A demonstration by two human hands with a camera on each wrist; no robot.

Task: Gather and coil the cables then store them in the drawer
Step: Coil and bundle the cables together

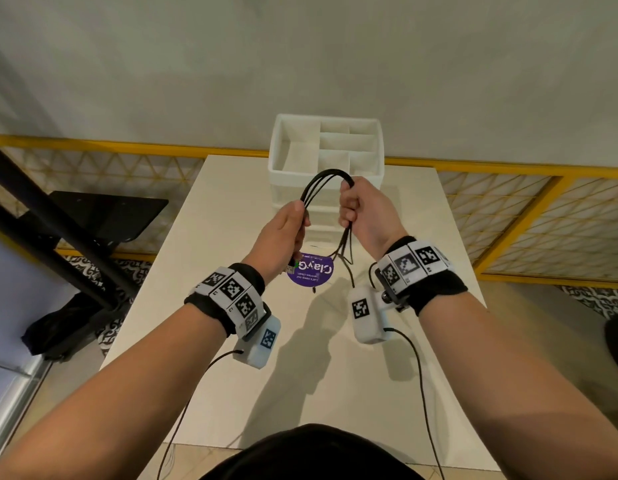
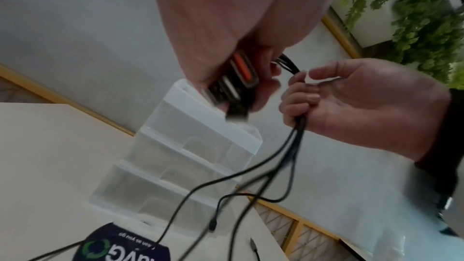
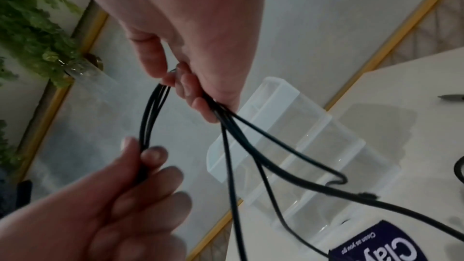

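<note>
I hold a bundle of black cables [image 1: 326, 175] in the air over the white table [image 1: 210, 244], in front of the white drawer unit [image 1: 273, 152]. My left hand [image 1: 298, 220] pinches one side of the loop, and USB plugs [image 2: 238, 82] stick out below its palm. My right hand [image 1: 349, 206] grips the other side, its fingers [image 3: 191, 94] curled round the strands. Loose cable ends [image 1: 345, 252] dangle beneath the right hand toward the table. In the right wrist view the left hand [image 3: 148, 156] pinches the strands between thumb and forefinger. The drawers look shut.
A purple round sticker [image 1: 311, 270] lies on the table under the hands. The unit's top tray [image 1: 335, 126] has open compartments. A black stand [image 1: 103, 216] is to the left, and yellow-framed lattice panels [image 1: 508, 209] are behind and to the right. A dark pen-like object [image 3: 449, 97] lies on the table.
</note>
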